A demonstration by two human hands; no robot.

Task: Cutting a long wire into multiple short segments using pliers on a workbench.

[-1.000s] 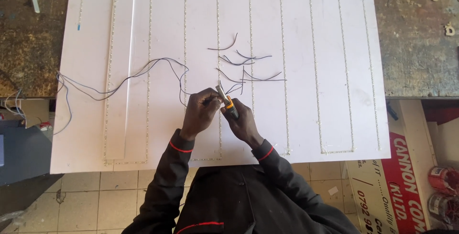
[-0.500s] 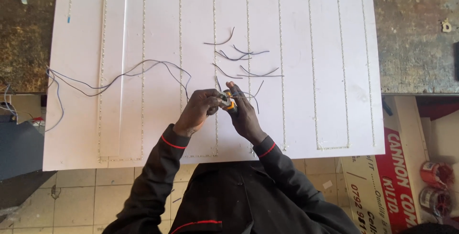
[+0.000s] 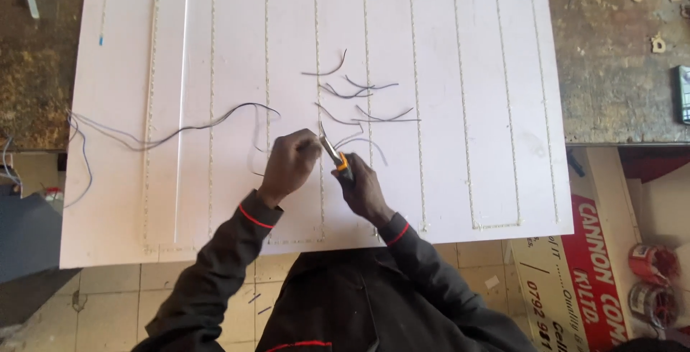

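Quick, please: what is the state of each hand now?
Left hand: closed, pinching a thin grey wire.
Right hand: closed on orange-handled pliers.

I see a white board (image 3: 460, 50) with thin pale dotted lines that run along it in parallel rows. On it lie short grey wire pieces (image 3: 359, 93), and one long wire (image 3: 180, 129) that looks grey and dark. The pliers (image 3: 338, 158) have orange and black handles and a grey metal tip. The sleeves (image 3: 215, 280) are dark grey, almost black, each with a thin red band at the cuff. The workbench (image 3: 618, 71) under the board is brown-grey and stained. The floor tiles (image 3: 115, 302) are beige with dark joints. At the right stands a cardboard box (image 3: 575, 273) with a red panel and white letters.
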